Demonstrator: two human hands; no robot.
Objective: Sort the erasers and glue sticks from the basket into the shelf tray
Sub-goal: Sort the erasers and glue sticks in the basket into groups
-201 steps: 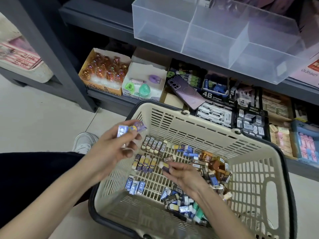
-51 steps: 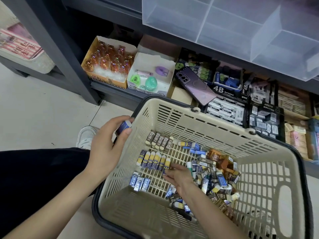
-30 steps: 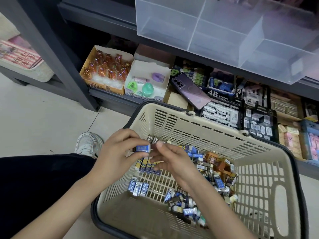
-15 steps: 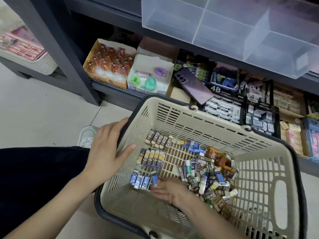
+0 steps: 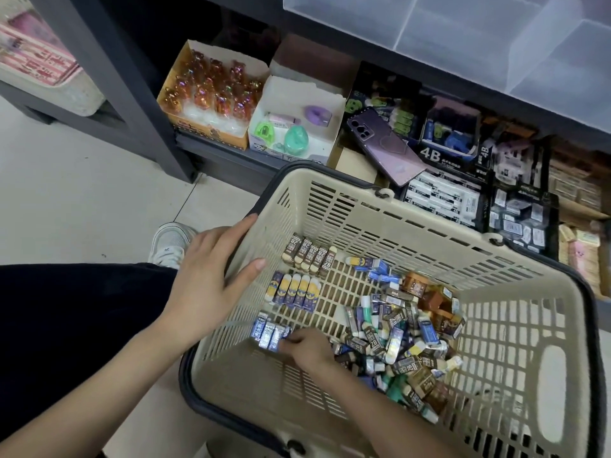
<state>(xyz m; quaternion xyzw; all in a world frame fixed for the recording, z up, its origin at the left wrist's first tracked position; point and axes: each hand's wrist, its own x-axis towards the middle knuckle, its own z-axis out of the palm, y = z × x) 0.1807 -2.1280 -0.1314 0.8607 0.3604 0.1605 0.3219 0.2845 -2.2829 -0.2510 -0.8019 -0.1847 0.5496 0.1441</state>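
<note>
Right hand [image 5: 307, 350] grip pinched on the end of the blue eraser row [image 5: 269, 335], at 8 o'clock on the basket floor. Left hand [image 5: 211, 285] grip flat, fingers straight, bracing the basket [image 5: 396, 211] wall at 9. Loose pile [image 5: 396, 338] at 4. Best to butt the row flush and keep kinds apart. Shelf tray [image 5: 463, 38] at 12.
</note>
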